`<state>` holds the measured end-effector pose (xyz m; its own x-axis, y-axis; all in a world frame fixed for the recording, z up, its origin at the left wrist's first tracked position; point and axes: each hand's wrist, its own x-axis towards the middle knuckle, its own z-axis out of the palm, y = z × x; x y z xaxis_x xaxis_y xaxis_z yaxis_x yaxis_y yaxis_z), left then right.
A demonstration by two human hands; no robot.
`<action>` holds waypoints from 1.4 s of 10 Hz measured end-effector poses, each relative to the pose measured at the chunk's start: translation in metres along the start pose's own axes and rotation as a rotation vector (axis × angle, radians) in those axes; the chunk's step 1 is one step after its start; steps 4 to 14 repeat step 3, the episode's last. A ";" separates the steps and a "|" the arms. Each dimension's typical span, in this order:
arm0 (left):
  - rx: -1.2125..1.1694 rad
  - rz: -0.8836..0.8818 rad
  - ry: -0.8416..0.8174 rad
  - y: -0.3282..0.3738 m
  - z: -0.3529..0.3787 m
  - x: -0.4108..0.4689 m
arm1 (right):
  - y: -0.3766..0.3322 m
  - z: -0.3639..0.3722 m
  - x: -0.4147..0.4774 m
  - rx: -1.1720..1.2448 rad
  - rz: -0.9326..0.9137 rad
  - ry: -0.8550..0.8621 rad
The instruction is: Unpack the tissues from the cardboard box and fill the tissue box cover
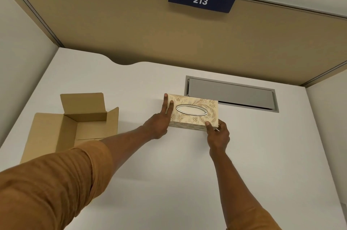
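Note:
A cream tissue box cover (194, 112) with a gold leaf pattern and a silver oval opening rests on the white desk (169, 173). My left hand (160, 121) lies flat against its left end, fingers over the top edge. My right hand (217, 134) grips its near right corner, thumb on top. No tissue shows through the oval. An open brown cardboard box (75, 126) stands to the left with its flaps spread; the part of its inside that I see holds nothing.
A grey recessed cable tray lid (232, 93) sits in the desk just behind the cover. Tan partition walls (131, 23) enclose the desk at the back and sides, with a blue sign reading 213 (201, 0).

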<state>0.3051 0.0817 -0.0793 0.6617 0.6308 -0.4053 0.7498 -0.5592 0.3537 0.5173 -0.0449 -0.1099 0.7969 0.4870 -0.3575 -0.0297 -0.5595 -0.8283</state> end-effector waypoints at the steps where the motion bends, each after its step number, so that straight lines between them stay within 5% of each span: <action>1: 0.024 -0.043 0.038 0.001 -0.001 -0.003 | -0.006 -0.001 -0.004 -0.044 0.040 0.006; 3: 0.078 -0.194 0.125 0.003 -0.012 -0.029 | -0.010 -0.003 -0.040 -0.309 -0.225 0.098; 14: 0.078 -0.194 0.125 0.003 -0.012 -0.029 | -0.010 -0.003 -0.040 -0.309 -0.225 0.098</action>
